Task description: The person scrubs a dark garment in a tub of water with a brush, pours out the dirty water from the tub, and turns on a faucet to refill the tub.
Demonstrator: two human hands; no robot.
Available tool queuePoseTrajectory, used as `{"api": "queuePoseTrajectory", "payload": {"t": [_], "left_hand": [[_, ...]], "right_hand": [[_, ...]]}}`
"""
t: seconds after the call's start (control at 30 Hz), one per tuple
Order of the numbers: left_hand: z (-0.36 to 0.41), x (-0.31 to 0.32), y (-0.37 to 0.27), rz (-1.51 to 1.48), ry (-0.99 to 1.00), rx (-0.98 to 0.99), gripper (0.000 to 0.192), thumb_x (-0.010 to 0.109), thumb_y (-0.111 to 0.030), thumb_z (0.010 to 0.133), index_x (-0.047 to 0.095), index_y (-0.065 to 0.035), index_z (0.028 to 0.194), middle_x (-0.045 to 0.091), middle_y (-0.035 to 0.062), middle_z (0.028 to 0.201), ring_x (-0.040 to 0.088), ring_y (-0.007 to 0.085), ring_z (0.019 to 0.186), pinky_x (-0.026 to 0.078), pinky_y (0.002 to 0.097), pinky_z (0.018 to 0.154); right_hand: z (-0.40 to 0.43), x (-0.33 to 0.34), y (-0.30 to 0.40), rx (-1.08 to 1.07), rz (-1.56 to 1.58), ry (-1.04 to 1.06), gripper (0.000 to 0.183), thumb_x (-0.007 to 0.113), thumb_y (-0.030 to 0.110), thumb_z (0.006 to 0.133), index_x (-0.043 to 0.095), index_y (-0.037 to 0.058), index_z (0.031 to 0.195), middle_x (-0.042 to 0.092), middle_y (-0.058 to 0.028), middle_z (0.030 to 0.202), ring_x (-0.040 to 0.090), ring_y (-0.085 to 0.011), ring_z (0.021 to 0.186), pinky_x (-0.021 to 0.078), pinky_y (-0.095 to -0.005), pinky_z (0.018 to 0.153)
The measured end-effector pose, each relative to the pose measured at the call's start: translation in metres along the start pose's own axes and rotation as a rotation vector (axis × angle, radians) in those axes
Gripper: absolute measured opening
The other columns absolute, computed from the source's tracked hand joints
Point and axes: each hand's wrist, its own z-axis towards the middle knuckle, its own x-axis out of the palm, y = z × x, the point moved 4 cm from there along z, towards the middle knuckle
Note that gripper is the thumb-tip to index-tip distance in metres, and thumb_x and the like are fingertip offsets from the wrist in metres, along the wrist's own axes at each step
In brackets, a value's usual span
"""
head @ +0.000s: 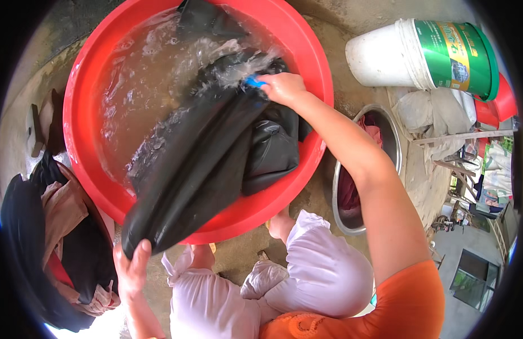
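A large red plastic basin (197, 236) holds murky, splashing water (138, 80). Stretched over its near rim is a dark wet cloth (197, 169), partly sunk in the water. At the cloth's near left end, my left hand (132, 265) grips the fabric just outside the rim. Inside the basin, my right hand (284, 88) is closed around a small blue object (255, 81) pressed against the cloth; my fingers hide most of it, so its kind is unclear. More dark fabric (272, 148) lies bunched at the basin's right side, and another dark piece (208, 19) rises at the far rim.
Left of the basin is a heap of dark and pinkish-beige clothes (64, 212). To the right, a metal basin (344, 224) holds dark red cloth (348, 186), partly behind my forearm. Beyond it are a white and green plastic bucket (380, 55) and pale sacks (439, 106).
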Motion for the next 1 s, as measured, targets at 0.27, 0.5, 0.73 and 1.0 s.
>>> {"api": "queuePoseTrajectory", "payload": {"t": [0.27, 0.5, 0.73, 1.0], "left_hand": [[0.02, 0.025, -0.003, 0.094, 0.022, -0.142, 0.024, 0.055, -0.02, 0.086, 0.055, 0.0034, 0.092, 0.052, 0.0003, 0.071, 0.044, 0.0085, 0.066, 0.038, 0.0246, 0.059], [-0.039, -0.041, 0.008, -0.153, -0.367, 0.243, 0.041, 0.052, -0.018, 0.081, 0.049, 0.011, 0.11, 0.056, 0.0204, 0.106, 0.058, 0.0254, 0.091, 0.043, 0.0327, 0.084], [-0.006, -0.054, 0.06, -0.471, -0.512, -0.243, 0.028, 0.062, -0.018, 0.083, 0.056, 0.0015, 0.101, 0.06, 0.0084, 0.096, 0.058, 0.014, 0.086, 0.045, 0.0262, 0.076], [0.061, -0.049, -0.015, -0.714, -0.584, 0.111, 0.03, 0.051, -0.023, 0.089, 0.058, 0.0033, 0.101, 0.062, 0.0103, 0.094, 0.06, 0.0176, 0.085, 0.049, 0.0304, 0.073]], "right_hand": [[-0.037, -0.031, 0.203, -0.469, 0.812, -0.082, 0.029, 0.055, 0.037, 0.08, 0.059, 0.0255, 0.106, 0.064, -0.0088, 0.075, 0.063, -0.0273, 0.069, 0.0491, -0.0389, 0.061], [0.028, 0.011, 0.061, -0.187, 0.007, -0.1, 0.022, 0.043, 0.032, 0.084, 0.054, 0.0246, 0.102, 0.062, -0.0117, 0.072, 0.061, -0.0318, 0.061, 0.0466, -0.044, 0.049], [-0.008, -0.01, 0.004, 0.26, 0.468, -0.28, 0.026, 0.053, 0.03, 0.079, 0.061, 0.0158, 0.1, 0.063, -0.0125, 0.084, 0.06, -0.0303, 0.081, 0.0482, -0.0417, 0.069], [-0.048, -0.011, 0.176, -0.225, 0.335, 0.329, 0.028, 0.048, 0.037, 0.085, 0.056, 0.0205, 0.106, 0.063, -0.0113, 0.074, 0.062, -0.0312, 0.068, 0.0486, -0.041, 0.059]]}}
